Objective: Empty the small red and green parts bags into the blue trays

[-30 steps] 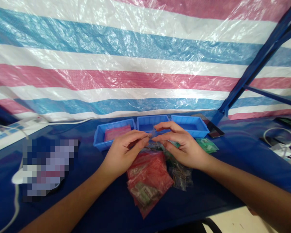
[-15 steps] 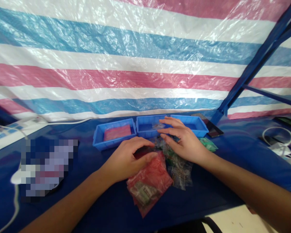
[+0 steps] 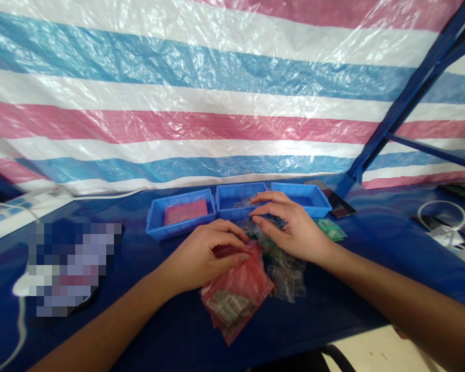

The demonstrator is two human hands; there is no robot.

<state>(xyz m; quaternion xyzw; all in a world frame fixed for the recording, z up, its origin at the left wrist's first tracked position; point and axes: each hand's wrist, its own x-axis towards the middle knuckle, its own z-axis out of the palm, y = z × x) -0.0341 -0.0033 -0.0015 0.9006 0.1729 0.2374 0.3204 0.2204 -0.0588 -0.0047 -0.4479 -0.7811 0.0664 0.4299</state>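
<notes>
My left hand [image 3: 205,256] is over the upper left part of a pink translucent plastic bag [image 3: 238,281], thumb and forefinger closed on its upper edge. A grey-green item with a pale label shows through the bag's lower end. My right hand [image 3: 290,227] hovers low over a pile of small clear plastic bags [image 3: 289,281], its fingers curved and apart. Thin brass-coloured parts show inside the clear bags. Whether the right fingertips touch a bag, I cannot tell. Behind the hands stands a middle blue bin [image 3: 236,212] with a little clear plastic in it.
The left blue bin [image 3: 182,227] holds a flat pink packet [image 3: 186,211]. A right blue bin [image 3: 313,211] stands beside a dark phone-like slab [image 3: 343,206]. Green packets [image 3: 330,230] lie in front. White cables [image 3: 21,325] and a blurred-out item occupy the left; a striped sheet hangs behind.
My left thumb and forefinger have come together on the pink bag's edge. My right fingers have lowered slightly and drawn closer to the thumb.
</notes>
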